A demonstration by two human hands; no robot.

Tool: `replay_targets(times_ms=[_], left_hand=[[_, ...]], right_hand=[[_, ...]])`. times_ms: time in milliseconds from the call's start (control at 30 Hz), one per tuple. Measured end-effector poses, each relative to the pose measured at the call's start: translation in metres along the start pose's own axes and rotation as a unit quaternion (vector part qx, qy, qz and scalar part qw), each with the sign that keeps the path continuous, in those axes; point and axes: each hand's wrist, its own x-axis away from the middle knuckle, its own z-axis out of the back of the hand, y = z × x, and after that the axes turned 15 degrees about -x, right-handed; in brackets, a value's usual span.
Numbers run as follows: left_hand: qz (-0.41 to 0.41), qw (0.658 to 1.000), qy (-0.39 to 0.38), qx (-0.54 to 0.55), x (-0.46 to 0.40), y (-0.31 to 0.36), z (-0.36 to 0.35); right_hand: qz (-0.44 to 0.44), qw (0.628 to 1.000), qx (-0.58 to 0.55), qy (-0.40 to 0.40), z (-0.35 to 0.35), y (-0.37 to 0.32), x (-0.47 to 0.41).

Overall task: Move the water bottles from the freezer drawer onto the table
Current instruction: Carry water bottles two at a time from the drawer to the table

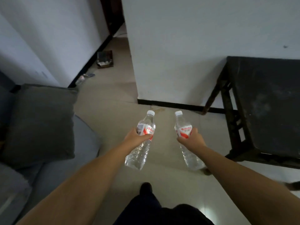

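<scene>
Bottles of water, one in each hand, are held out over a pale tiled floor (113,111) in a dim room. The right bottle (186,137) carries a white-and-red label with the brand name "Wahaha" readable in red letters; smaller print beneath it is too blurred to make out. The left bottle (142,140) shows the same red-and-white label turned to a side bearing red Chinese characters, which cannot be read clearly. Both bottles are clear ribbed plastic with white screw caps on, and both look filled with clear water. Each tilts with its cap pointing away from the person and its base nearer the body.

The left hand (136,137) is wrapped around the label band of its bottle, fingers curled over the front. The right hand (192,137) grips its bottle the same way at the label, thumb up along the side. Neither bottle touches anything but the hand that holds it.

A dark wooden table (267,103) stands to the right against a white wall (194,46), near the right bottle but apart from it. A grey sofa with a dark cushion (40,124) sits at the left. Small clutter lies along the far skirting.
</scene>
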Motion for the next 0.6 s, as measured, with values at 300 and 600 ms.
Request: replay_targets(times_ms=[300,600], left_hand=[[-0.075,0.993,-0.090,-0.027,-0.133,0.103,0.017],[-0.108,0.976,-0.166,-0.089,-0.245,0.230,-0.033]], right_hand=[[-0.099,0.990,-0.057,0.086,0.019,-0.030,-0.082],[-0.125,0.973,-0.100,0.165,0.093,-0.046,-0.212]])
